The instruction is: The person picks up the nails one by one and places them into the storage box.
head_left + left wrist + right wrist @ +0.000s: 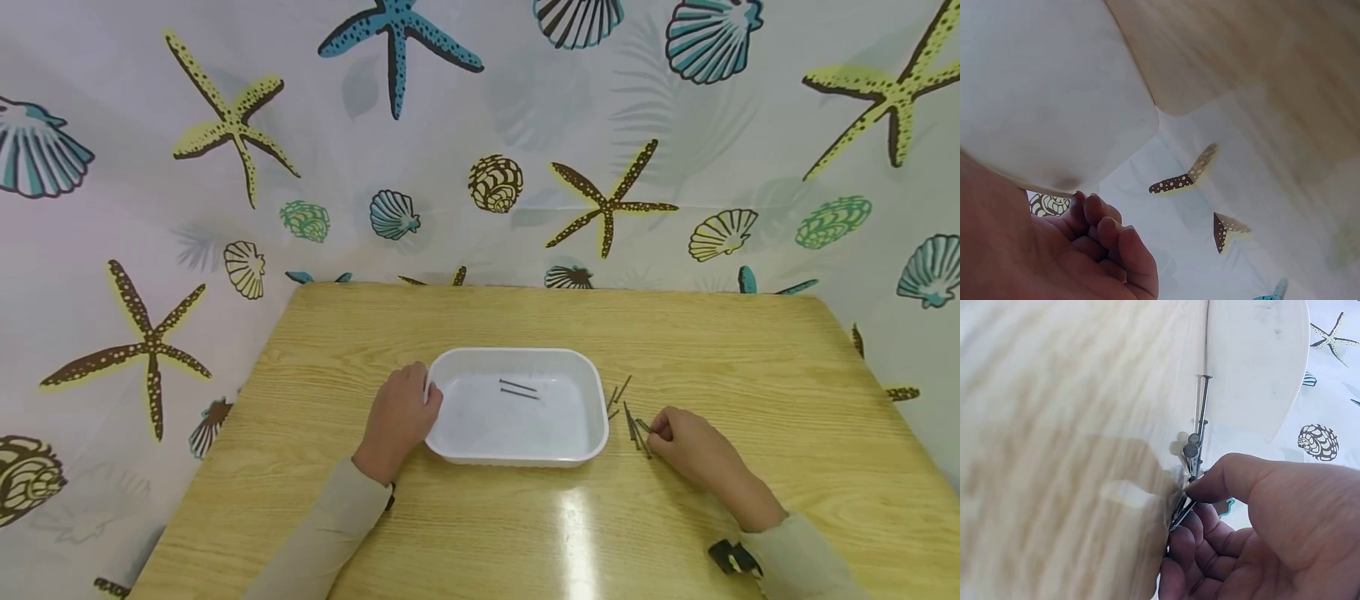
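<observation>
A white rectangular tray stands on the table with two nails lying on its floor. My left hand holds the tray by its left end, the thumb over the rim and the fingers curled outside. To the right of the tray, my right hand pinches a nail between thumb and fingers, low over the table. Several loose nails lie in a small heap beside these fingertips. In the right wrist view, nail heads stick up just beyond the thumb tip.
The wood-grain table reaches back to a hanging cloth printed with starfish and shells, which also lines both sides. A few more nails lie close against the tray's right wall.
</observation>
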The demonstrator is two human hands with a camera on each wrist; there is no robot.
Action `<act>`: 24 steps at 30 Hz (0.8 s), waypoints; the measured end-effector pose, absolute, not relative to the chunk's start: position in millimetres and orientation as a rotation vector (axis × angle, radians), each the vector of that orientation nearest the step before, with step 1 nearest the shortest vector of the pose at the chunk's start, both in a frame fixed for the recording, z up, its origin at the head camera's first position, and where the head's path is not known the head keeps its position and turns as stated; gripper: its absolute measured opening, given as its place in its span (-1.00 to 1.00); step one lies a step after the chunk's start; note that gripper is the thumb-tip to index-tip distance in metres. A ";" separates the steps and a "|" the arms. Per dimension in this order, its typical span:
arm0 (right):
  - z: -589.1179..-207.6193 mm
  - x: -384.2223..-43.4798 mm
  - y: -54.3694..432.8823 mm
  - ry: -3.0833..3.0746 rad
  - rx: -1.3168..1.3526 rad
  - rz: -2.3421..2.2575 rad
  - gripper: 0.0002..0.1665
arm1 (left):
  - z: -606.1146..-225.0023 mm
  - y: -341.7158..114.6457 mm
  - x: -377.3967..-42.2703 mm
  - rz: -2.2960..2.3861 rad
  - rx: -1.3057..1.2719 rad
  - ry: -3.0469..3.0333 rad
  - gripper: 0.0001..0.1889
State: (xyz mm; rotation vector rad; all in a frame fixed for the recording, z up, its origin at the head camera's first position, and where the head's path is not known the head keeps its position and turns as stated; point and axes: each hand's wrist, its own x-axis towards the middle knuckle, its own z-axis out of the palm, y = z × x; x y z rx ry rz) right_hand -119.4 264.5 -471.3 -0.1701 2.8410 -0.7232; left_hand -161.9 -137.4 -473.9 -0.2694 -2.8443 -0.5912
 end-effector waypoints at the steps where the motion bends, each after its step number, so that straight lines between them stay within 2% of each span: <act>1: -471.5 -118.9 264.4 2.842 -0.171 -0.724 -0.82 | -473.9 -137.5 -161.8 -0.589 -0.269 -2.844 -0.78; 14: -476.9 -118.8 265.9 2.907 -0.170 -0.768 -0.80 | -476.5 -137.7 -162.2 -0.573 -0.277 -2.835 -0.78; 24: -477.5 -120.4 263.6 3.015 -0.272 -0.865 -0.86 | -476.7 -137.3 -162.0 -0.572 -0.283 -2.827 -0.79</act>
